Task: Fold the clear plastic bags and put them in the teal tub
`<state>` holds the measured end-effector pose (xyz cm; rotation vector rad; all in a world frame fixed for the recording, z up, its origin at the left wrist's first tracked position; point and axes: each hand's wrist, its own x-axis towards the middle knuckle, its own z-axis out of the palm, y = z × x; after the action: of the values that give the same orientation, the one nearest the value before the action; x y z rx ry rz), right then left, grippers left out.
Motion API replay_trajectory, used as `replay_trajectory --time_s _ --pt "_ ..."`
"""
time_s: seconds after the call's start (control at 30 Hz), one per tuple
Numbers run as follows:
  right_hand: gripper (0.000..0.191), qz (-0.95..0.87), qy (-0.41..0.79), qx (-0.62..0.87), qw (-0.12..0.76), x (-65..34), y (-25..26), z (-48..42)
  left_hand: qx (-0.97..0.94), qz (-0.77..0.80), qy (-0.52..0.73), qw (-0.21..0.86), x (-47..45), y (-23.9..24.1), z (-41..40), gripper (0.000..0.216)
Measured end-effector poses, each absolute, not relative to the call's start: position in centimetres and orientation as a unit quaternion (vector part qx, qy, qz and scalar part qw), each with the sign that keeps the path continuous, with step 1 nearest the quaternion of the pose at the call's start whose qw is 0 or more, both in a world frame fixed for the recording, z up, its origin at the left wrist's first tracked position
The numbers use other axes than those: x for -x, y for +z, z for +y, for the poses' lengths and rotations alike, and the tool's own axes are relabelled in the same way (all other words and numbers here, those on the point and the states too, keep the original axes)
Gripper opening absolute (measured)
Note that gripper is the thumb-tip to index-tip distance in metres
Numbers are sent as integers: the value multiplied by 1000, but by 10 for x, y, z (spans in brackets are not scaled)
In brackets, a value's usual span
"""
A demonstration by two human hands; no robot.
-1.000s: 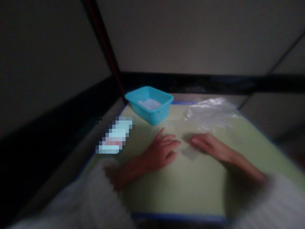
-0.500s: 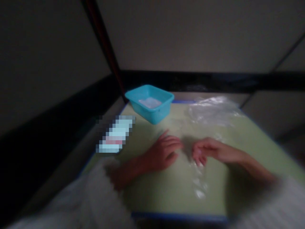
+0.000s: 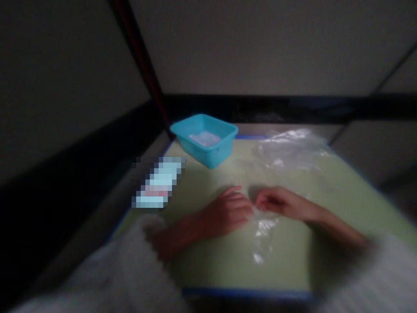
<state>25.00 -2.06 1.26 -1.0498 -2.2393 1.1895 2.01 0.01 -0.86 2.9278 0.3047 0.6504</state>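
1. White fuzzy sleeves (image 3: 130,269) fill the bottom of the view, one on each forearm.
2. Just beyond them a strip of blue tape (image 3: 244,294) edges a pale green mat (image 3: 211,261), which covers most of the bench (image 3: 107,221).
3. On the mat, a clear plastic bag (image 3: 263,237) lies flat. It trails from the hands back towards the person and shows only as a few glints.
4. It looks very light, limp and slick. It would probably sag from any single hold, cling to the mat and slide between dry fingers. The best place to take it seems to be the top edge, with two pinches set apart so the film stays spread.
5. The left hand (image 3: 228,211) rests on the mat with its fingers loosely curled. Their tips are against the bag's upper edge, but the blur hides whether they actually pinch the film.
6. The right hand (image 3: 275,201) is just beside the left. It is closed in a pinch, thumb to fingers, on that same upper edge.
7. To the left, near the mat's edge, lies something that is masked out.
8. Farther back a turquoise tub (image 3: 208,153) stands upright at the mat's far left corner, with something pale and hard to identify in its bottom.
9. To the right of the tub, well apart from the hands, lies a crumpled heap of clear plastic (image 3: 289,150), loose and shiny.
10. Behind everything runs a dark band (image 3: 293,108) at the foot of a plain wall.
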Motion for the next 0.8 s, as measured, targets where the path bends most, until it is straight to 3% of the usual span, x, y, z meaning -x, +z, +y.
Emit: replay_trajectory --time_s 0.3,0.67,0.8 --pt "21 -772 475 368 207 -247 12 -22 -976 101 188 -29 -21 -7 0 23" --pt "21 -759 497 368 203 -250 14 -19 -952 126 261 94 -22 -11 -4 28" --pt "25 -755 506 365 202 -249 14 -18 -956 132 250 76 -26 -12 -3 25"
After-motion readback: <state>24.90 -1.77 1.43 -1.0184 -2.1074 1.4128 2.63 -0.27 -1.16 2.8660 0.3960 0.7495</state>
